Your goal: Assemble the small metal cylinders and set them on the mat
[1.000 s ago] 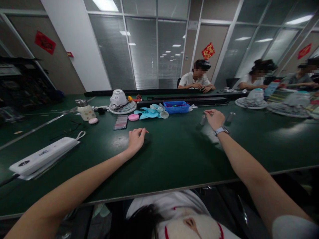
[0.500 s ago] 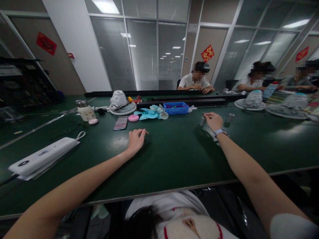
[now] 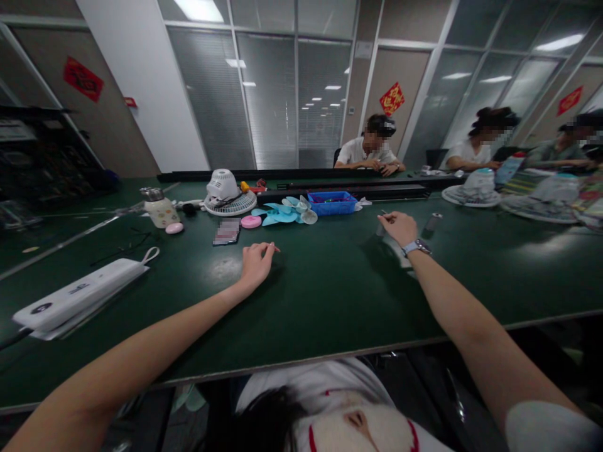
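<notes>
Green tabletop [image 3: 325,295], both bare hands working over it. Right hand [image 3: 381,218] is sitting slightly further left than half a second ago; the small grey cylinder that was showing just under its fingertips is now nearly lost from view. Reading: the work is still centring on that spot, the cylinder probably lying low behind or beneath the fingers. Thumb and fingers are drawing close at their tips, seemingly pinching; cannot tell what, too small and blurred. Pale, glossy patch [image 3: 396,246] is showing under the palm, nature unclear. Second grey cylinder [image 3: 433,221] is standing near the knuckles, apart from them, unchanged. Left hand [image 3: 257,260] is keeping its place, fingers loosely bending, nothing visibly gripped; cannot tell whether the tips are touching. Blue fan blades [image 3: 281,216] are lying beyond it.
</notes>
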A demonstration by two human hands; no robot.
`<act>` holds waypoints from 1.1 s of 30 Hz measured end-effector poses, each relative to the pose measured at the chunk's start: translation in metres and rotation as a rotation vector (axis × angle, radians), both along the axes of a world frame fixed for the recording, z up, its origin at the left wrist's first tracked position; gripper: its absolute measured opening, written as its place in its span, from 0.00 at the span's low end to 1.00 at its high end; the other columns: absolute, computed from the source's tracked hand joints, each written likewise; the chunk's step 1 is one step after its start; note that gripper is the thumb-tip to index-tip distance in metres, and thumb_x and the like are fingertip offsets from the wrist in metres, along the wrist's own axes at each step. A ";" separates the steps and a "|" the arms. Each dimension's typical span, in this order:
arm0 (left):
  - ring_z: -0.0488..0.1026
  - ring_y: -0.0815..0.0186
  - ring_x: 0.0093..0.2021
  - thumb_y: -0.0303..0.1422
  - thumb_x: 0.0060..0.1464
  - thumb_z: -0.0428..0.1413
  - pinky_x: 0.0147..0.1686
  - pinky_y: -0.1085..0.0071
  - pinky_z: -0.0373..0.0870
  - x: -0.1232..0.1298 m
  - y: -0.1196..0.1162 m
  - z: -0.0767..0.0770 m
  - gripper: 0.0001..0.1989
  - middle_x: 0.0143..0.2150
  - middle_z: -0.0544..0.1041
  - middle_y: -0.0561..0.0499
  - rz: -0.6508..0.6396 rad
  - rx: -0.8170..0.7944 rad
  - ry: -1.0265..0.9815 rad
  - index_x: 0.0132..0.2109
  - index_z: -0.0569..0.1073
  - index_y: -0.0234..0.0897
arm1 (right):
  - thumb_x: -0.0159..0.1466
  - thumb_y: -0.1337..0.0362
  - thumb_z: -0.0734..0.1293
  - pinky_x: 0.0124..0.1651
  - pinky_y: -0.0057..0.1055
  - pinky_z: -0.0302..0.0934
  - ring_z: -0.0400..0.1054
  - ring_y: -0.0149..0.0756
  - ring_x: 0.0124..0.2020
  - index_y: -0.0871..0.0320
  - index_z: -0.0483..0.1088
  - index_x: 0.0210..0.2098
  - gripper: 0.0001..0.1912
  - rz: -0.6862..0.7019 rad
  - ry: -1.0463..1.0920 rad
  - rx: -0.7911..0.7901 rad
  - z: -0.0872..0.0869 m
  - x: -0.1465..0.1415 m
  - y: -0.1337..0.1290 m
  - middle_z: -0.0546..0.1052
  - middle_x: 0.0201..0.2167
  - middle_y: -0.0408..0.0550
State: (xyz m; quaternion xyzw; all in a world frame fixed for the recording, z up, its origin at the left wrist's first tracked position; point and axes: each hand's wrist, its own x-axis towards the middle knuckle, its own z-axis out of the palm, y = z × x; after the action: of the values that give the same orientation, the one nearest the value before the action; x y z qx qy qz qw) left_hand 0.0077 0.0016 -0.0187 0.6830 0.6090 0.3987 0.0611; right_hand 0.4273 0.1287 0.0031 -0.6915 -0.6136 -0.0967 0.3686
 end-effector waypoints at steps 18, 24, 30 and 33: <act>0.67 0.56 0.49 0.47 0.61 0.54 0.45 0.63 0.65 0.010 -0.015 0.006 0.19 0.43 0.76 0.48 -0.092 0.049 -0.092 0.54 0.73 0.44 | 0.54 0.53 0.75 0.43 0.39 0.71 0.78 0.40 0.36 0.55 0.65 0.63 0.40 0.663 0.332 0.013 0.000 -0.112 -0.044 0.82 0.38 0.50; 0.66 0.57 0.52 0.43 0.62 0.55 0.51 0.61 0.63 0.025 -0.033 0.014 0.16 0.49 0.76 0.49 -0.214 0.084 -0.051 0.53 0.76 0.46 | 0.55 0.58 0.75 0.45 0.35 0.72 0.78 0.37 0.41 0.52 0.55 0.68 0.45 1.161 0.416 -0.179 -0.001 -0.193 -0.115 0.81 0.41 0.46; 0.66 0.56 0.52 0.41 0.60 0.58 0.55 0.58 0.61 0.029 -0.026 0.010 0.10 0.45 0.76 0.49 -0.210 0.079 -0.034 0.41 0.80 0.44 | 0.57 0.59 0.74 0.50 0.38 0.70 0.77 0.39 0.45 0.49 0.55 0.68 0.43 1.184 0.326 -0.191 -0.004 -0.201 -0.135 0.81 0.45 0.44; 0.67 0.57 0.50 0.40 0.59 0.59 0.54 0.59 0.62 0.031 -0.026 0.015 0.08 0.43 0.76 0.49 -0.218 0.102 -0.021 0.38 0.81 0.44 | 0.57 0.59 0.74 0.50 0.37 0.70 0.77 0.38 0.44 0.49 0.55 0.68 0.43 1.168 0.311 -0.183 -0.004 -0.200 -0.135 0.80 0.45 0.44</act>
State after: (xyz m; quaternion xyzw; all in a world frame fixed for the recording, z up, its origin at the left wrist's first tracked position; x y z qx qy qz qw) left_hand 0.0387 -0.0244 -0.0039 0.7430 0.5094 0.4274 0.0756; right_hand 0.2270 -0.0067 -0.0014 -0.2758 -0.8363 0.2766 0.3849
